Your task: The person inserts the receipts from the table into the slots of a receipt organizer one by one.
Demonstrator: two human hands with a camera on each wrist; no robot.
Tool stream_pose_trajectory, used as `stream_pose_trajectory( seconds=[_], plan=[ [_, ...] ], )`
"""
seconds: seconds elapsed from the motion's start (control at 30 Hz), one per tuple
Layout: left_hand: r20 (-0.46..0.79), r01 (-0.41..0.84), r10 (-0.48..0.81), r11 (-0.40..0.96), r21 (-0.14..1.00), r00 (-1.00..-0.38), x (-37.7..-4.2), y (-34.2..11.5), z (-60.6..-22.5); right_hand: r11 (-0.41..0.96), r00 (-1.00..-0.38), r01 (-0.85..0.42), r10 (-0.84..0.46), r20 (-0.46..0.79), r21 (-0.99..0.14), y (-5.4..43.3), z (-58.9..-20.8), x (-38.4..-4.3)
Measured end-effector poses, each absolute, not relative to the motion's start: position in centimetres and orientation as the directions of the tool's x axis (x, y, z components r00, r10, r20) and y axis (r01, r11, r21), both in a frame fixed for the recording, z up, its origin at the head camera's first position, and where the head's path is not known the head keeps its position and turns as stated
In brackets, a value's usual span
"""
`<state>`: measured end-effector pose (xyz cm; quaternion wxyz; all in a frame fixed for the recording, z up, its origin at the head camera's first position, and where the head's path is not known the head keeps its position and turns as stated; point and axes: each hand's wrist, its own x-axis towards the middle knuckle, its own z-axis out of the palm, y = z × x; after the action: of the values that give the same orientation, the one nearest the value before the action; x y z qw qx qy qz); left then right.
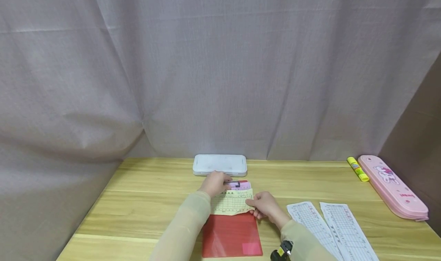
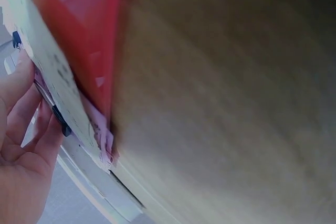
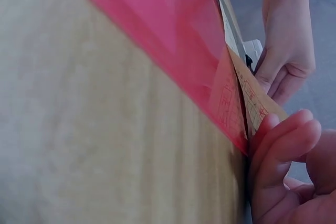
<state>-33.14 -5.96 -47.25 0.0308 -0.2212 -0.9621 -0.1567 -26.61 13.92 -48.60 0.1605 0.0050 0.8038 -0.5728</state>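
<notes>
A translucent red clip folder (image 1: 231,234) lies on the table with a pink printed sheet (image 1: 245,185) and a yellow ruled form (image 1: 231,202) over its upper part. Around the black-ended metal clip (image 1: 237,184) at the folder's top curl the fingers of my left hand (image 1: 214,183); its thumb (image 2: 20,77) lies at the sheets' top edge. My right hand (image 1: 268,207) pinches the yellow form's right edge between thumb and fingers, lifting that corner off the folder. In the right wrist view, curled fingers (image 3: 283,150) hide the pinched corner.
A white case (image 1: 219,163) stands just behind the folder. Two white printed forms (image 1: 348,226) lie to the right. Farther right are a yellow glue stick (image 1: 358,169) and a pink pencil case (image 1: 392,186). A grey curtain (image 1: 220,69) hangs behind the table.
</notes>
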Motion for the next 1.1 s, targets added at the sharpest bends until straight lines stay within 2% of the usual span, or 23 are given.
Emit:
stream_pose_trajectory(
  seconds=[0.07, 0.4, 0.73, 0.93, 1.1],
  plan=[
    [0.127, 0.437, 0.418, 0.851, 0.292, -0.899, -33.2, -6.0, -47.3, 0.349, -0.946, 0.186, -0.190, -0.263, -0.918, 13.9, -48.4, -26.7],
    [0.111, 0.432, 0.420, 0.837, 0.336, -0.901, -33.4, -6.2, -47.5, 0.428, -0.944, 0.250, -0.091, -0.316, -0.868, 13.2, -47.6, -26.5],
    [0.189, 0.533, 0.505, 0.834, 0.144, -0.842, -33.1, -5.7, -47.2, 0.529, -0.957, 0.201, -0.075, -0.282, -0.825, 13.1, -48.1, -27.0],
    [0.173, 0.520, 0.500, 0.848, 0.099, -0.849, -33.1, -5.4, -47.2, 0.575, -0.946, 0.224, -0.064, -0.317, -0.787, 12.9, -47.7, -27.2],
    [0.172, 0.509, 0.489, 0.854, 0.108, -0.855, -33.3, -5.4, -47.2, 0.595, -0.943, 0.231, -0.059, -0.328, -0.770, 12.8, -47.6, -27.5]
  ],
)
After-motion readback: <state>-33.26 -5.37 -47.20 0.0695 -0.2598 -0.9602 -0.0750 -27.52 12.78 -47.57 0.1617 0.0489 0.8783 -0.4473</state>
